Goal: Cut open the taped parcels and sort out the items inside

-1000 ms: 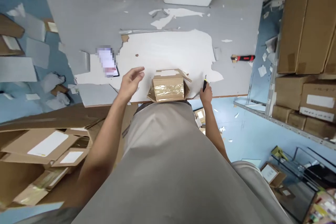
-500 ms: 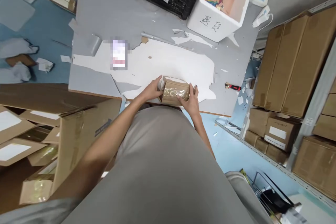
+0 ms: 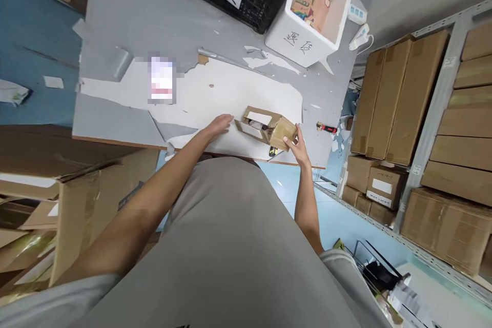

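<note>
A small cardboard box [image 3: 282,132] with clear tape lies tilted near the table's front edge, its flaps spread apart. Something whitish and dark shows inside, too little to name. My right hand [image 3: 298,148] grips the box's right end, thumb on the near face and fingers around the side. Just left of a raised flap [image 3: 251,131], my left hand [image 3: 220,125] has its fingers stretched out and holds nothing; whether the fingertips touch the flap I cannot tell. Partly under the box sits a small yellow-and-black object [image 3: 272,151].
White torn paper [image 3: 219,100] covers the table's middle. A red-and-black utility knife [image 3: 326,127] lies to the right. At the back stand a black crate [image 3: 257,7] and a white foam box [image 3: 298,41]. A large carton [image 3: 77,215] is at left, shelves of cartons at right.
The box has shifted right and turned, and its flaps now stand open. My left hand has come off it; my right hand keeps hold. The yellow-and-black object has come into view.
</note>
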Motion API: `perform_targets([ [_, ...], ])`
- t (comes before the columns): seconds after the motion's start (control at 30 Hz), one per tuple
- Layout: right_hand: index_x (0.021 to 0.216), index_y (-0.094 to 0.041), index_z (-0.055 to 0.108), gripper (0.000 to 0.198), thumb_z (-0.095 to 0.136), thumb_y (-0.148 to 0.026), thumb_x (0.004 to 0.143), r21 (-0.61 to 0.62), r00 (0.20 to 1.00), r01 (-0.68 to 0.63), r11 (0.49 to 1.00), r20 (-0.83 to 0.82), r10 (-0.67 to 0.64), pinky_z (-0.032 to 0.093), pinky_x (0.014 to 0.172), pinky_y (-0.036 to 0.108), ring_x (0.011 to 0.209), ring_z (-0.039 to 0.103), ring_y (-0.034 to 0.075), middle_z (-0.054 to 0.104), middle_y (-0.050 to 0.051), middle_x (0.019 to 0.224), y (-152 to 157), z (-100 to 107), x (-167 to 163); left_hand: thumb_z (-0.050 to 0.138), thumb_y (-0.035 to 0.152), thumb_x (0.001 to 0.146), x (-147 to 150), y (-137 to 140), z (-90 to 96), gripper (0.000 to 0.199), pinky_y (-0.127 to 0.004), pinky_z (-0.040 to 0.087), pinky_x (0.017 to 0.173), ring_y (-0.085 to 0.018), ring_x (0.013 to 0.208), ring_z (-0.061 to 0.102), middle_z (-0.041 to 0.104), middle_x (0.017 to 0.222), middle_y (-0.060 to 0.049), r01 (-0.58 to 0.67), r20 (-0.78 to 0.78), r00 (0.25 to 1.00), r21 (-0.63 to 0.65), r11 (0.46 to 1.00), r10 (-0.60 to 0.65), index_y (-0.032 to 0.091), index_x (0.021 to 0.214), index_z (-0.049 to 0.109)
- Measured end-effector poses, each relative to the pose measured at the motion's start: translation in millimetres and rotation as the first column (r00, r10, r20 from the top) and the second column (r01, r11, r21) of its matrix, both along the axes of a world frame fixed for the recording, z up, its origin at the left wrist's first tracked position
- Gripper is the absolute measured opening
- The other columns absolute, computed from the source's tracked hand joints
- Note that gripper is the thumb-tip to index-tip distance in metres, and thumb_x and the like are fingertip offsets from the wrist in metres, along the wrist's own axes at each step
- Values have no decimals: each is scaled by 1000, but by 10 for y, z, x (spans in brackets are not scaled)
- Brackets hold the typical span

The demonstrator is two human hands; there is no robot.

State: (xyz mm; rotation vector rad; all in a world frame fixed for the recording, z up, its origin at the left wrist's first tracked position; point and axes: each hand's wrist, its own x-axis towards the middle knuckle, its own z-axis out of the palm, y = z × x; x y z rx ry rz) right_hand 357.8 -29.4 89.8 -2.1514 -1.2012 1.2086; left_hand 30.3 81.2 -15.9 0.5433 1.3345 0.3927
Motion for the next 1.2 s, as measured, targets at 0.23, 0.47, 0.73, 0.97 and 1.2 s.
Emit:
perform_targets([
  [0.23, 189, -30, 23, 115, 76, -67, 93, -49, 969, 133, 990, -201, -140, 62, 121, 46, 154, 66, 27, 45, 16, 189, -116, 0, 98, 82, 46, 83, 318, 74, 271, 39, -54, 69, 104, -33, 119, 76, 78, 131, -16, 2, 224, 975, -11, 1000, 0, 20, 111, 73],
  [0.47, 182, -35, 41, 88, 62, -56, 100, -107, 932, 97, 990, -338, -128, 65, 117, 47, 144, 74, 23, 67, 9, 172, 145, -452, -397, 72, 40, 88, -309, -58, 712, 37, -51, 71, 102, -31, 126, 73, 74, 128, -8, -97, 31, 995, 240, 966, 92, 27, 122, 65],
  [0.73, 167, -16, 63, 63, 44, -48, 116, 41, 986, 125, 991, -116, -119, 63, 119, 43, 147, 71, 23, 68, 20, 170, 341, -753, -798, 76, 28, 86, -399, -371, 640, 20, -51, 46, 134, -34, 145, 65, 77, 140, -13, 128, -378, 925, 401, 907, 36, 24, 102, 66],
  [0.97, 168, -26, 66, 56, 68, -38, 113, 199, 843, -524, 828, 258, 472, 51, 136, 53, 168, 51, 33, 54, 13, 183, 409, -475, -785, 78, 29, 85, -453, -447, 511, 21, -48, 53, 128, -31, 139, 73, 81, 133, -13, 28, -365, 921, 416, 909, 139, 24, 98, 63],
  [1.2, 151, -23, 70, 50, 33, -44, 127, 197, 855, -485, 852, 315, 413, 54, 125, 45, 140, 73, 29, 79, 15, 150, 520, -536, -807, 81, 27, 81, -425, -567, 456, 78, -54, 62, 116, -35, 124, 80, 77, 143, -18, 254, -572, 820, 331, 909, -21, 19, 154, 55],
])
